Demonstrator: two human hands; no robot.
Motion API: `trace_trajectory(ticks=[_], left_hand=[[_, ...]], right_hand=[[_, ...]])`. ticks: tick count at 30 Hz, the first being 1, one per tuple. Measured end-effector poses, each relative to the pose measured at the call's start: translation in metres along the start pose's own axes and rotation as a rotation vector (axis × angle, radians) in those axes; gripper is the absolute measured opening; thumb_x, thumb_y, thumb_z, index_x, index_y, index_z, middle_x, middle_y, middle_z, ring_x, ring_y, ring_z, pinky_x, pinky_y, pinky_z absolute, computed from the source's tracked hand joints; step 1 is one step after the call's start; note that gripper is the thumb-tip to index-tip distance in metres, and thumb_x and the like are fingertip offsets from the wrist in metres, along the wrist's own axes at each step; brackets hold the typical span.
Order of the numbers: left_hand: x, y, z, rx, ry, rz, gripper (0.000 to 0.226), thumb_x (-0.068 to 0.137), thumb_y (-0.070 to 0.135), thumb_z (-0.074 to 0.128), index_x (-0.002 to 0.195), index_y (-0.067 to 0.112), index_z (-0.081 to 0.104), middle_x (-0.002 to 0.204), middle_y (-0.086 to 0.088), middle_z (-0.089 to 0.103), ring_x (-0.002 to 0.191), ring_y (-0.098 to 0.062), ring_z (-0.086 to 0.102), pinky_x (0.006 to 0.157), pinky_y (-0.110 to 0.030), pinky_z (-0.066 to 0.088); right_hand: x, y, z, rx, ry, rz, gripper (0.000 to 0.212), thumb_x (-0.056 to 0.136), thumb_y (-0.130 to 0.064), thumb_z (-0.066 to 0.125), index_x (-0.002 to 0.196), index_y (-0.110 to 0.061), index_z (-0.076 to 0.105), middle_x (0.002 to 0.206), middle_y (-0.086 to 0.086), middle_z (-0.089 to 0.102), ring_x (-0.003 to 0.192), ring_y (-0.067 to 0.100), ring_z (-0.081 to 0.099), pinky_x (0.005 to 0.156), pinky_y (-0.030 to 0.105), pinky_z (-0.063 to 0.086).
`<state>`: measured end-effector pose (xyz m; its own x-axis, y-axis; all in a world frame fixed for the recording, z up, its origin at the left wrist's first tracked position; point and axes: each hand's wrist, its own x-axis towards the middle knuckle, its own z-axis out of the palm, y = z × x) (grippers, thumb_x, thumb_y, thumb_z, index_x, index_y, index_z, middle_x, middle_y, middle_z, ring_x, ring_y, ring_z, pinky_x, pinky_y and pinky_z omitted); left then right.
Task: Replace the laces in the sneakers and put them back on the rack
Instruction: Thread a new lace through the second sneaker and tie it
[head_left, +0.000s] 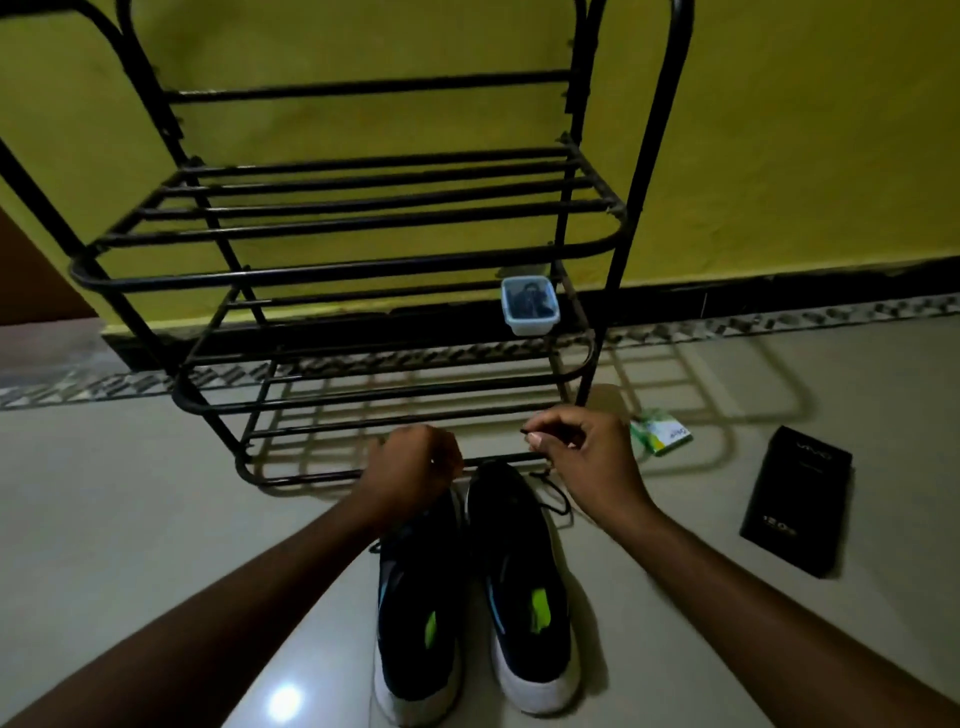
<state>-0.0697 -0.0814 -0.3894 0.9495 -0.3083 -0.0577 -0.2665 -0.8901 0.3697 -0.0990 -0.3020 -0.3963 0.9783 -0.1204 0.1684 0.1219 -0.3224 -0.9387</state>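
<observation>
Two dark sneakers with white soles stand side by side on the floor, toes toward the rack: the left sneaker (415, 613) and the right sneaker (524, 587). My left hand (415, 465) is curled over the toe end of the left sneaker; what it grips is hidden. My right hand (576, 449) pinches the tip of a black lace (556, 501) above the right sneaker's toe, and the lace trails down in a loop on the floor beside that shoe. The black metal shoe rack (343, 270) stands just beyond, its shelves bare of shoes.
A small plastic container (530, 305) sits on the rack's lower shelf at right. On the floor to the right lie a green-and-white packet (661, 432) and a black box (797, 499). A yellow wall stands behind the rack.
</observation>
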Motion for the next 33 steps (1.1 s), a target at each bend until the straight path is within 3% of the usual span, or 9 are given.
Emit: trace_trajectory(ticks=[2, 5, 11, 15, 18, 21, 24, 28, 33], left_hand=[[-0.001, -0.001, 0.019, 0.044, -0.085, 0.011, 0.009, 0.093, 0.025, 0.064, 0.094, 0.032, 0.070, 0.101, 0.009, 0.069, 0.104, -0.016, 0.063, 0.097, -0.048, 0.041], [-0.011, 0.004, 0.043, 0.083, -0.019, 0.007, 0.010, 0.089, 0.028, 0.065, 0.098, 0.031, 0.067, 0.111, 0.006, 0.059, 0.113, -0.018, 0.052, 0.091, -0.042, 0.033], [-0.044, 0.035, 0.065, -0.282, 0.068, -0.004, 0.017, 0.075, 0.031, 0.072, 0.084, 0.021, 0.063, 0.081, 0.015, 0.050, 0.077, -0.007, 0.053, 0.063, -0.012, 0.036], [-0.044, 0.038, 0.082, -0.251, -0.014, -0.049, 0.044, 0.074, 0.043, 0.068, 0.108, 0.017, 0.059, 0.102, 0.001, 0.058, 0.091, -0.017, 0.059, 0.075, -0.017, 0.044], [-0.038, 0.038, 0.086, -0.227, 0.000, -0.134, 0.018, 0.076, 0.034, 0.062, 0.080, 0.021, 0.050, 0.080, -0.001, 0.058, 0.074, -0.023, 0.064, 0.054, -0.017, 0.036], [-0.038, 0.038, 0.088, -0.262, 0.042, -0.223, 0.018, 0.082, 0.025, 0.063, 0.067, 0.021, 0.052, 0.063, 0.003, 0.056, 0.054, -0.013, 0.057, 0.043, -0.013, 0.034], [-0.036, 0.031, 0.093, -0.308, 0.068, -0.344, 0.020, 0.077, 0.032, 0.058, 0.086, 0.020, 0.071, 0.075, 0.001, 0.068, 0.062, -0.013, 0.065, 0.051, -0.026, 0.052], [-0.033, 0.027, 0.093, -0.403, 0.054, -0.441, 0.038, 0.069, 0.040, 0.054, 0.096, 0.023, 0.075, 0.086, -0.001, 0.071, 0.072, -0.018, 0.068, 0.057, -0.031, 0.055], [-0.027, 0.024, 0.090, -0.478, 0.013, -0.518, 0.048, 0.061, 0.041, 0.056, 0.100, 0.021, 0.076, 0.096, -0.003, 0.072, 0.084, -0.018, 0.069, 0.076, -0.038, 0.061]], right_hand=[[-0.004, 0.015, 0.003, -0.026, -0.027, 0.038, 0.017, 0.086, -0.003, 0.075, 0.083, -0.020, 0.078, 0.081, -0.007, 0.075, 0.080, 0.006, 0.071, 0.075, 0.030, 0.060], [-0.010, 0.036, 0.009, -0.106, -0.085, 0.054, 0.020, 0.084, -0.003, 0.076, 0.080, -0.022, 0.077, 0.079, -0.012, 0.073, 0.078, 0.002, 0.069, 0.074, 0.019, 0.054], [-0.017, 0.057, 0.016, -0.164, -0.097, 0.073, 0.018, 0.081, -0.002, 0.077, 0.082, -0.020, 0.080, 0.082, -0.013, 0.074, 0.079, -0.005, 0.068, 0.070, 0.008, 0.048], [-0.022, 0.061, 0.021, -0.177, -0.110, 0.104, 0.020, 0.077, -0.003, 0.081, 0.086, -0.021, 0.078, 0.077, -0.012, 0.073, 0.076, -0.002, 0.069, 0.073, 0.017, 0.055], [-0.025, 0.062, 0.024, -0.192, -0.147, 0.100, 0.029, 0.074, -0.001, 0.082, 0.097, -0.016, 0.074, 0.072, -0.010, 0.073, 0.076, 0.000, 0.070, 0.076, 0.021, 0.056], [-0.026, 0.065, 0.027, -0.230, -0.192, 0.083, 0.035, 0.075, -0.004, 0.081, 0.103, -0.020, 0.067, 0.073, -0.017, 0.073, 0.079, 0.000, 0.070, 0.081, 0.025, 0.056], [-0.024, 0.064, 0.029, -0.239, -0.216, 0.063, 0.034, 0.076, -0.002, 0.080, 0.098, -0.021, 0.063, 0.071, -0.013, 0.073, 0.077, 0.000, 0.070, 0.079, 0.024, 0.057], [-0.021, 0.061, 0.032, -0.299, -0.305, -0.011, 0.034, 0.077, 0.001, 0.074, 0.094, -0.022, 0.055, 0.072, -0.005, 0.072, 0.070, -0.002, 0.066, 0.061, 0.008, 0.046], [-0.021, 0.062, 0.039, -0.308, -0.322, -0.047, 0.038, 0.076, 0.002, 0.070, 0.091, -0.025, 0.048, 0.070, -0.005, 0.070, 0.068, 0.001, 0.065, 0.058, 0.011, 0.045]])
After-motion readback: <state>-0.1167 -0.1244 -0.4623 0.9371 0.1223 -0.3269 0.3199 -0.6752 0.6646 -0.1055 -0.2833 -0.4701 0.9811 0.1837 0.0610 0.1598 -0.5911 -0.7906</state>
